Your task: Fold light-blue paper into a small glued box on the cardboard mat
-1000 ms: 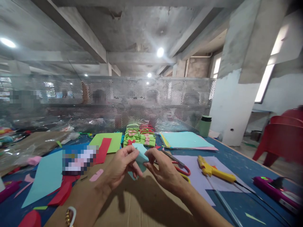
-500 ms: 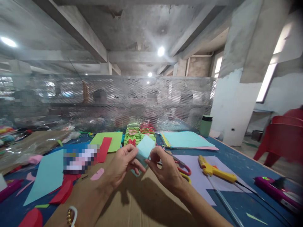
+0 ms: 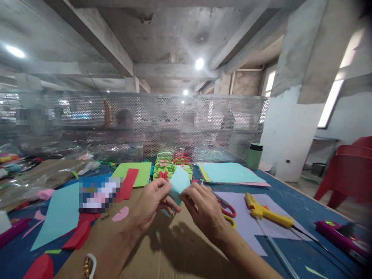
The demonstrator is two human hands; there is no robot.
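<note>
A folded piece of light blue paper (image 3: 178, 181) is held up over the brown cardboard (image 3: 171, 248). My left hand (image 3: 154, 201) pinches its left side between thumb and fingers. At its lower right edge, my right hand (image 3: 203, 205) is closed with the fingertips on the paper; the thumb is mostly hidden. Behind the paper stand small green paper baskets (image 3: 164, 167) with pink and red pieces. Scissors with red and yellow handles (image 3: 231, 212) lie just right of my right hand, partly covered by it.
A yellow glue gun (image 3: 267, 212) rests on lilac paper (image 3: 244, 232), its cord running right. Light blue sheets (image 3: 232, 171) and a green bottle (image 3: 254, 157) are farther back. To the left are a light blue sheet (image 3: 59, 213), red pieces (image 3: 78, 234) and green paper (image 3: 135, 170).
My right hand has rolled over, so its back now faces up more and its fingers sit closer along the paper's edge. My left hand keeps its hold.
</note>
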